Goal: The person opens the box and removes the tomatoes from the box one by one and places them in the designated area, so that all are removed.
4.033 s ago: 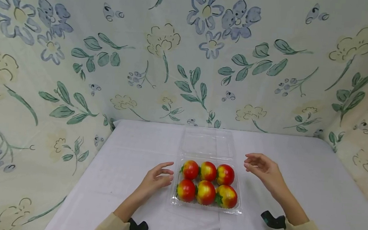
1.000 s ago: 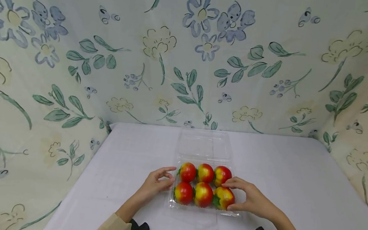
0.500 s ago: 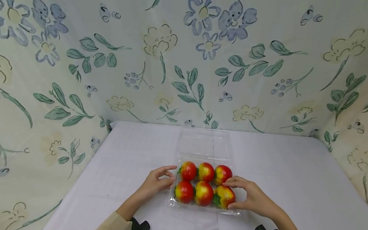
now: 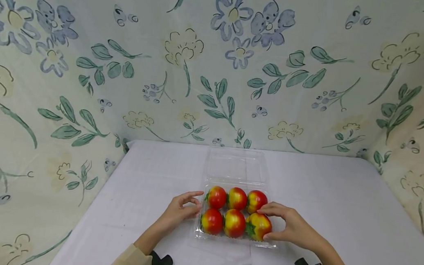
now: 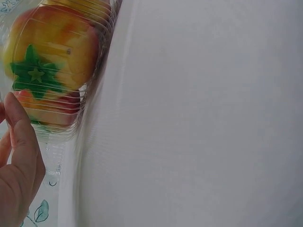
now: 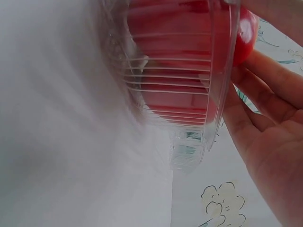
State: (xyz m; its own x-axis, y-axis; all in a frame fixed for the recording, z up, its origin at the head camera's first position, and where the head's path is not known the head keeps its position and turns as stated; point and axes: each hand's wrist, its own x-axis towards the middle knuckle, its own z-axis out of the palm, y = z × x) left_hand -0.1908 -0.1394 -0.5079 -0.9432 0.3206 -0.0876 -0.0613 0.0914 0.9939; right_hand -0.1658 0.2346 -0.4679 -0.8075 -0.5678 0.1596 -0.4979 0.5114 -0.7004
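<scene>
A clear plastic clamshell box [image 4: 234,242] lies on the table with its lid [image 4: 236,167] folded back, holding two rows of red-and-yellow tomatoes with green star-shaped tops. My right hand [image 4: 291,227] grips the front right tomato [image 4: 261,225], thumb at its near side and fingers at its far side. That tomato still sits in its corner. In the right wrist view, the fingers [image 6: 267,92] reach over the box rim around a red tomato [image 6: 245,38]. At the box's left edge, my left hand [image 4: 178,210] stays with fingers loosely bent, its fingertips [image 5: 15,106] right by the rim.
White cloth covers the table [image 4: 158,165], with a crease running toward the near edge. A floral curtain [image 4: 202,66] hangs behind and along both sides. Dark wrist-camera mounts [image 4: 161,262] show below both hands.
Since the earliest frame my right hand has come in from beyond the box's right side and taken hold of the front right tomato. Over the last second both hands have barely moved.
</scene>
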